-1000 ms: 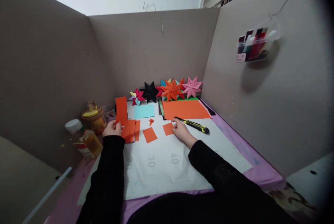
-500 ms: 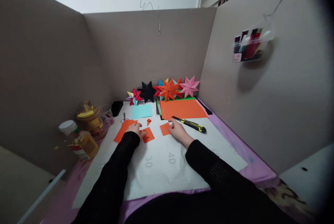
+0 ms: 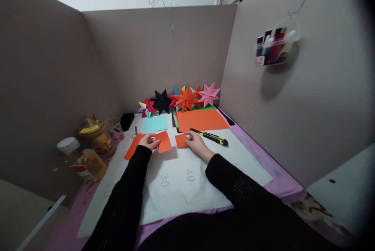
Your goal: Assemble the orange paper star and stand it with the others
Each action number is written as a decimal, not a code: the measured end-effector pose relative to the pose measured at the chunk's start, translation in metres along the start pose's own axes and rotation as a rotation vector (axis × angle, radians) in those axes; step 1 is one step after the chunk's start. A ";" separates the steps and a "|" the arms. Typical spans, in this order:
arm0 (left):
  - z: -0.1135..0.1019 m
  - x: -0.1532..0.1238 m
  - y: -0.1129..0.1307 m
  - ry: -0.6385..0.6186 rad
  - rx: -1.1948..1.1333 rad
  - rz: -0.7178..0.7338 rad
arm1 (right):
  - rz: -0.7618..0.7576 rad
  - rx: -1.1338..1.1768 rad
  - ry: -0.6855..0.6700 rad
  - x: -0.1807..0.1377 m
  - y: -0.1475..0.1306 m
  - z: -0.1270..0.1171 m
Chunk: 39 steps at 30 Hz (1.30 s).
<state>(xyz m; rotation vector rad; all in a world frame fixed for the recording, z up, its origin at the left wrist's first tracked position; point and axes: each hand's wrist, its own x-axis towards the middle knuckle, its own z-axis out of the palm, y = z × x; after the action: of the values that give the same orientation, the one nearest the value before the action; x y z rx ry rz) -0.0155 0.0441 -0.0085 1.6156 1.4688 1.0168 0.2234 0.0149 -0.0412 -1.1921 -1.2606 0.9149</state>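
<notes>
Between thumb and fingers, my left hand (image 3: 149, 141) pinches a square of orange paper (image 3: 164, 142), raised slightly off the white sheet with a shadow under it. My right hand (image 3: 197, 144) is closed on the edge of a smaller orange paper square (image 3: 181, 141) to the right. Partly behind my left hand lies a larger orange paper piece (image 3: 131, 148). A black and yellow utility knife (image 3: 212, 137) rests just beyond my right hand. Scissors (image 3: 136, 132) lie past my left hand, mostly hidden.
Folded paper stars (image 3: 186, 98) stand along the back wall. Stacked orange sheets (image 3: 203, 120) and a light blue sheet (image 3: 155, 124) lie before them. At the left edge are a glue bottle (image 3: 88, 164), a lidded tub (image 3: 98, 137) and a black phone-like object (image 3: 127, 121).
My left hand has taken hold of the orange square and lifted it. My right hand now pinches the smaller square. The view has shifted slightly.
</notes>
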 end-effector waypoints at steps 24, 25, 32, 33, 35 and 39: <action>0.026 -0.024 0.015 0.081 -0.323 0.033 | 0.007 0.141 -0.205 -0.026 -0.021 0.028; 0.026 -0.024 0.015 0.093 -0.318 0.027 | 0.018 0.141 -0.211 -0.026 -0.021 0.028; 0.024 -0.024 0.014 0.069 -0.361 -0.025 | -0.005 0.084 -0.178 -0.024 -0.016 0.027; 0.024 -0.024 0.014 0.066 -0.358 -0.029 | -0.007 0.080 -0.169 -0.023 -0.015 0.026; 0.022 -0.024 0.014 0.066 -0.366 -0.034 | 0.005 0.085 -0.153 -0.021 -0.015 0.025; 0.016 -0.022 0.011 0.086 -0.352 -0.063 | 0.029 0.107 -0.131 -0.019 -0.015 0.022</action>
<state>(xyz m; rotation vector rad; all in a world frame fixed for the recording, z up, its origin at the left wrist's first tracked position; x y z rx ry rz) 0.0032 0.0210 -0.0073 1.2814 1.3004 1.2425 0.1975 -0.0027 -0.0322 -1.0833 -1.2843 1.0828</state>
